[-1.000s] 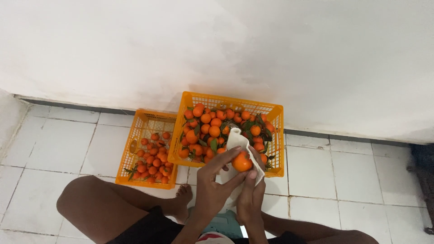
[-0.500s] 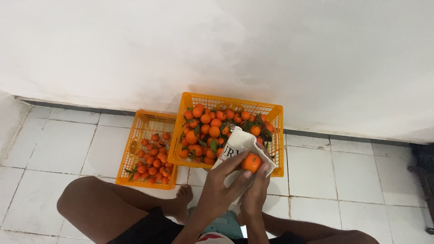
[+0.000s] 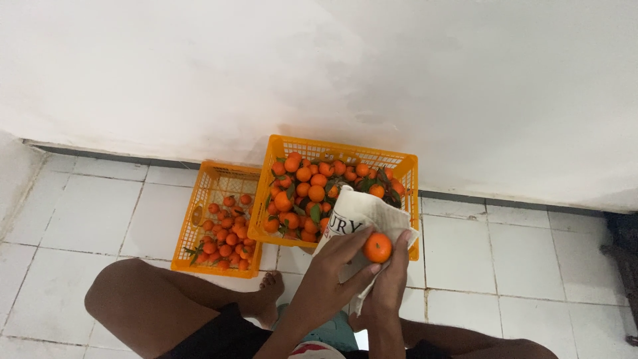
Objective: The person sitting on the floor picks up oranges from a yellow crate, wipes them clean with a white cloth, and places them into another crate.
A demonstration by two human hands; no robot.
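Clamped between both hands is a single orange [image 3: 377,247], pressed against a white cloth [image 3: 362,219] with dark print. Left hand [image 3: 339,264] closes its fingers on the fruit from the near side; right hand [image 3: 392,276] rises upright behind the cloth, gripping both cloth and fruit. Neither hand is slack.

Surroundings, largest first. White wall [image 3: 319,73] fills the upper view, stained along its base. White tiled floor [image 3: 100,213] lies below it. Large orange crate [image 3: 407,166] stands against the wall, heaped with oranges and a few green leaves. Small orange crate [image 3: 214,174] stands touching its left side, partly filled with smaller fruit. The person's bare leg [image 3: 153,306] lies bent across the floor, the foot just beside the small crate. The held fruit sits above the large crate's near right corner, over the cloth and clear of the heap.

Judgement on the work in hand, which appears to be wiping the fruit: it is best done with the cloth wrapped well round the fruit and the fruit turned between the fingers so that the whole skin is covered. Pressure should stay light, since the skin likely bruises easily.

Pose: both forearms rise from the lap, close together. Left wrist bends inward, fingers curled. Right hand stands near vertical, fingertips pointing away from the body.
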